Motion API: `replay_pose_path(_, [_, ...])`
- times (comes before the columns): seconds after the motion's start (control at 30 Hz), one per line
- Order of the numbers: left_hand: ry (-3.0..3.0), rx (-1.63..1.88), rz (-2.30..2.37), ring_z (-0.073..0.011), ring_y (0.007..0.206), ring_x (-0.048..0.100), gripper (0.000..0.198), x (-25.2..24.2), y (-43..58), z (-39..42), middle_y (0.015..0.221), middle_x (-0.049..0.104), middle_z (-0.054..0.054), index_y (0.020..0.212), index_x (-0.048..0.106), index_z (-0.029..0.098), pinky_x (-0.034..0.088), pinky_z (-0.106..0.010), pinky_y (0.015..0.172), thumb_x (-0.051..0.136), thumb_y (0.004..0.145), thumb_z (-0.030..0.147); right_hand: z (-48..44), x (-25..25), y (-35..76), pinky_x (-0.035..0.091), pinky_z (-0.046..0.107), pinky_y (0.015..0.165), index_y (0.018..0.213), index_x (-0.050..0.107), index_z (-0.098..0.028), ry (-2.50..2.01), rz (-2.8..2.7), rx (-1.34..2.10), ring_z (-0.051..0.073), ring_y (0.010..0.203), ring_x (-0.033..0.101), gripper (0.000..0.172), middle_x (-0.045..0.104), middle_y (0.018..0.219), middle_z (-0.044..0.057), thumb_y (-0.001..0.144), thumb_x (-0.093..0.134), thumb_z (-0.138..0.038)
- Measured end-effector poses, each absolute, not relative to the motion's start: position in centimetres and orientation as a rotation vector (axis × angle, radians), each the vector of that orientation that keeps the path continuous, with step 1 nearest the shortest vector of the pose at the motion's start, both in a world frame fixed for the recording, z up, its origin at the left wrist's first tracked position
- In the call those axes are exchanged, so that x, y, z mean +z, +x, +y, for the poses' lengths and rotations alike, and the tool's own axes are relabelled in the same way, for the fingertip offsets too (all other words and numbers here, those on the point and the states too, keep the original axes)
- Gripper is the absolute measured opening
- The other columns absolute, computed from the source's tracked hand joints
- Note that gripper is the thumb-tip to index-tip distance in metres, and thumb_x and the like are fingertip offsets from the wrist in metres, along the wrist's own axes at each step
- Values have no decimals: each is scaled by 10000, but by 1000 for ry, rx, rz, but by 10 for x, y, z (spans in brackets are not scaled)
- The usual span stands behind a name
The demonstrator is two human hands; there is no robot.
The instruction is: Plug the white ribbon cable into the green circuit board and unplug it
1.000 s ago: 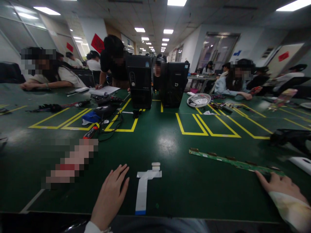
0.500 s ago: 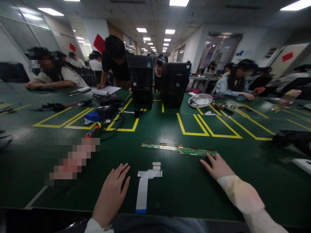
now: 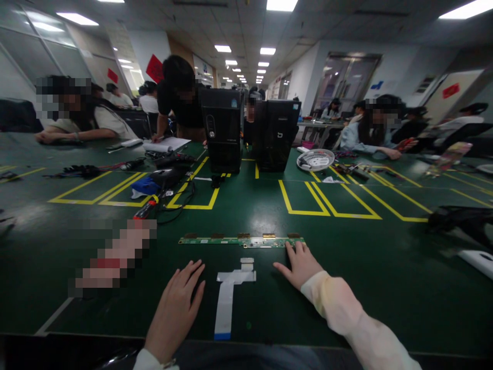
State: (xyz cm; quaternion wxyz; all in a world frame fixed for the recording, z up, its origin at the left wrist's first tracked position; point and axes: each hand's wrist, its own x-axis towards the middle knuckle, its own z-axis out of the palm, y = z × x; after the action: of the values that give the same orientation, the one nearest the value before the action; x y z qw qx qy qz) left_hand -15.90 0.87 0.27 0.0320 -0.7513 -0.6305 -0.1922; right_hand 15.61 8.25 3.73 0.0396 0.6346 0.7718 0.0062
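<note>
The person's right hand (image 3: 298,262) lay over the right end of a long, narrow green circuit board (image 3: 221,240), its fingertips touching the board and its thumb spread well apart from them, toward the near side. The board rested crosswise on the green tabletop (image 3: 385,272), in front of both hands, with a row of dark and gold-coloured tabs along its far edge. The left hand (image 3: 175,306) was palm down near the front edge, fingers loosely side by side and thumb held away, gripping nothing. Between the hands, just nearer than the board, lay a white flat cable (image 3: 223,308) with a blue end toward the person and a crosspiece at the top. Farther left, a red and black handle (image 3: 145,210) pointed away from a pixelated patch. Two black computer towers (image 3: 221,131) (image 3: 278,134) stood upright beyond, past the yellow tape (image 3: 310,213) outlines, with a round white basket (image 3: 316,154) to their right. Behind the left tower, a co-worker in black (image 3: 166,103) leaned over papers (image 3: 177,142).
</note>
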Motion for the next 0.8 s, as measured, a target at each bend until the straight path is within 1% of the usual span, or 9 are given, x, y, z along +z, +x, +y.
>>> replay_pose_path(0.17, [-2315, -606, -1940, -238, 1290, 444, 438, 4, -157, 9, 1356, 538, -86, 1297, 515, 184, 322, -467, 1095, 385, 923, 371, 80, 41, 151, 344, 481, 1001, 1369, 430, -36, 1981, 2380, 1, 374, 1213, 411, 779, 476, 1280, 241, 880, 345, -637])
replay_pose_path(0.3, [-2304, -623, -1947, -239, 1281, 456, 435, 4, -157, 8, 1349, 544, -84, 1297, 517, 191, 334, -470, 1088, 393, 922, 374, 80, 50, 156, 402, 442, 959, 1387, 420, -92, 1967, 2383, -16, 324, 1131, 512, 694, 521, 1240, 208, 915, 319, -591])
replay_pose_path(0.4, [-2305, -607, -1928, -237, 1280, 457, 430, 2, -159, 9, 1352, 540, -89, 1297, 514, 183, 333, -474, 1087, 390, 926, 362, 82, 59, 166, 395, 458, 982, 1401, 399, -111, 1948, 2391, 1, 300, 1095, 554, 652, 537, 1246, 187, 934, 309, -557])
replay_pose_path(0.47, [-2304, -602, -1910, -243, 1281, 454, 428, 1, -159, 9, 1352, 539, -96, 1292, 516, 176, 339, -485, 1082, 389, 928, 361, 84, 62, 174, 380, 473, 1005, 1377, 431, -111, 1926, 2464, 46, 291, 1100, 555, 608, 545, 1247, 177, 939, 331, -520])
replay_pose_path(0.53, [-2311, -618, -1890, -251, 1289, 445, 427, 3, -153, 9, 1359, 532, -97, 1293, 513, 179, 353, -494, 1073, 395, 928, 366, 89, 59, 182, 367, 480, 1028, 1329, 484, -120, 1832, 2637, 90, 285, 1147, 525, 539, 533, 1271, 164, 940, 358, -472])
replay_pose_path(0.63, [-2384, -662, -1819, -245, 1305, 425, 415, 9, -131, 7, 1373, 520, -76, 1310, 493, 212, 371, -487, 1066, 404, 930, 353, 99, 44, 191, 307, 498, 1082, 1293, 514, -158, 1534, 2955, 90, 274, 1295, 384, 445, 455, 1375, 128, 943, 379, -398])
replay_pose_path(0.7, [-2459, -674, -1743, -238, 1305, 426, 402, 13, -110, 7, 1379, 515, -75, 1311, 488, 216, 382, -476, 1061, 398, 935, 326, 104, 29, 194, 284, 510, 1096, 1314, 491, -170, 1397, 3069, 52, 267, 1353, 293, 434, 391, 1430, 111, 951, 362, -372])
replay_pose_path(0.8, [-2551, -648, -1659, -229, 1298, 434, 403, 16, -80, 8, 1386, 510, -65, 1333, 456, 222, 408, -456, 1046, 384, 943, 296, 109, 9, 195, 294, 511, 1093, 1357, 439, -147, 1370, 3107, -9, 264, 1362, 275, 473, 351, 1453, 126, 958, 341, -382])
